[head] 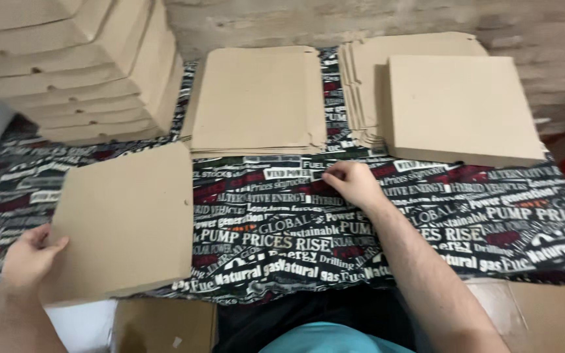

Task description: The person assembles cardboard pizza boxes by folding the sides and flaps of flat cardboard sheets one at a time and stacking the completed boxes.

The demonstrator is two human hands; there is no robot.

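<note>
Left hand [26,258] grips flat cardboard box [125,219] lower left, likely light, stiff; hold by edges; right hand [354,184] empty, loosely curled on printed cloth [426,216].

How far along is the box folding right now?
Done: folded boxes stacked at upper left, one more at right. In hand: left hand holds a closed box; right hand rests on the printed cloth. Left: two flat cardboard piles.

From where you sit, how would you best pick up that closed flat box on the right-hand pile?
Probably by the near edge of the closed box, coming from your side with the right hand. It overhangs the flat cardboard pile beneath toward the patterned cloth, so fingers could slip under there.
</note>
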